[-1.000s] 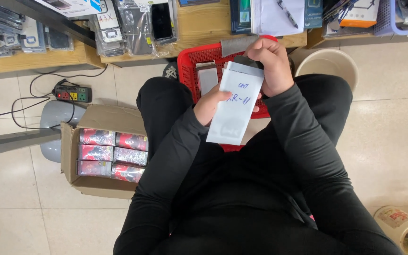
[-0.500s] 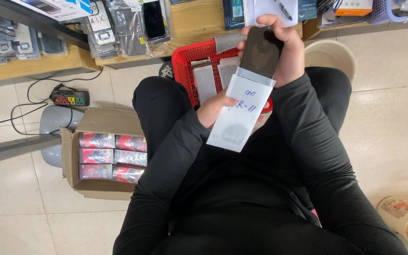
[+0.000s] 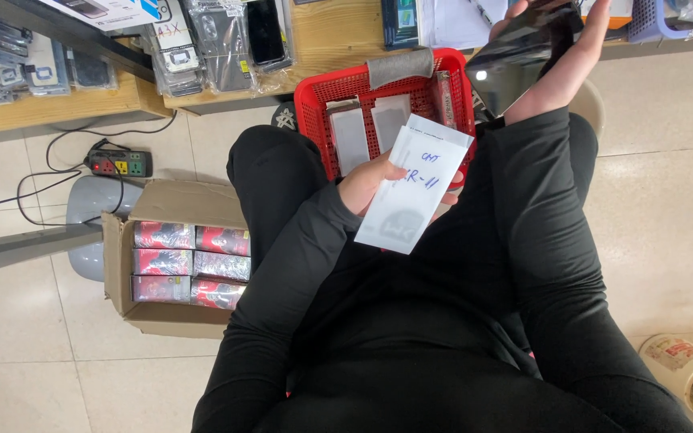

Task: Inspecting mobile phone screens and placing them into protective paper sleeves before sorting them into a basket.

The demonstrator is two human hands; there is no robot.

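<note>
Item: white paper sleeve (image 3: 412,186), flat, oblong, handwritten marks on its face. Location: over the lap, in front of the red basket (image 3: 312,103). Held by the left hand (image 3: 372,180), fingers closed on its upper left edge, thumb on the face.

Item: dark glossy panel (image 3: 516,60), thin and reflective, probably a glass screen protector, though the view cuts it off at the top. Held raised by the right hand (image 3: 557,50), closed around its far end, well apart from the left hand.

Handling: the sleeve looks light and limp and would bend if pinched at one corner; best held along a long edge. The panel looks stiff, slippery and fragile; best gripped by its edges, off the face.

Surroundings: cardboard box (image 3: 148,313) of red packs on the floor, power strip (image 3: 118,163), wooden table (image 3: 338,30) with bagged phone cases.
</note>
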